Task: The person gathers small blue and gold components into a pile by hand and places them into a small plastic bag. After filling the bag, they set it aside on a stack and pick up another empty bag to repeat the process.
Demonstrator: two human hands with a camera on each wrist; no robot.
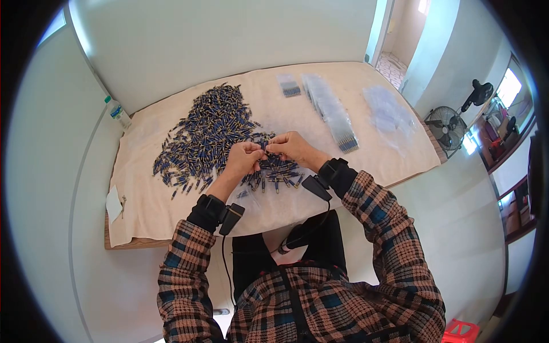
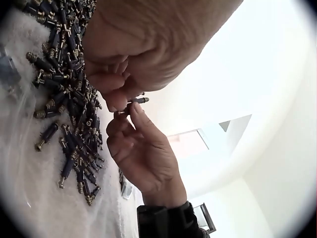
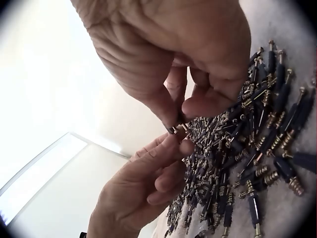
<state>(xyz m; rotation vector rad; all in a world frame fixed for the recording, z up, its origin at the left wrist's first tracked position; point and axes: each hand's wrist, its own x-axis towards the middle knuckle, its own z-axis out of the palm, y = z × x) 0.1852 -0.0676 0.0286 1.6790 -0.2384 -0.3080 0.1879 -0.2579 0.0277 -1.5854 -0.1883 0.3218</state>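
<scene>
Both hands meet over the near right side of a heap of small dark-blue sleeved pins with brass ends and coils. My right hand pinches one small pin between thumb and fingertip, its brass tip sticking out in the left wrist view. Thumb and fingers of my left hand are curled in on the same pin from the other side. Fingertips cover most of it. In the right wrist view, little brass ends show where the two hands come together.
Right of the heap lie a small clear bag of pins, a row of overlapping clear bags and more clear plastic. A bottle stands at the cloth's left edge, and a white paper piece lies at front left.
</scene>
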